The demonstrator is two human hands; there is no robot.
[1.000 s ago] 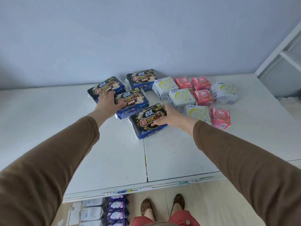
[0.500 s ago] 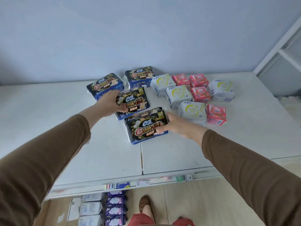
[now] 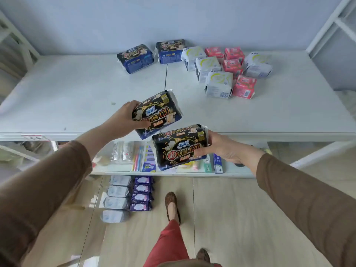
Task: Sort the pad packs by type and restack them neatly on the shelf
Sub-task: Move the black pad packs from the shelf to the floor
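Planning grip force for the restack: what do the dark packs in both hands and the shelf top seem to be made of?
Dark pack in the left hand and dark pack in the right hand: likely soft, glossy printed plastic film over padding, judging by sheen, crimped white end seals and rounded bulges. Shelf top: looks like hard, white, smooth painted panels with a centre seam; metal or board, unclear.

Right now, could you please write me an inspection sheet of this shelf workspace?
Surface: white top shelf, bare at the left and front.
Job's things: two dark packs at the back; four white packs and four pink packs mixed beside them on the right.
Grips: left hand holds one dark pack in the air; right hand holds another dark pack, lower and nearer.
Clutter: small goods on the lower shelf; pale packs and purple packs rowed on the floor.
Cables: nothing seen.
Surroundings: blue-grey wall, white frames at both sides, wood-look floor.
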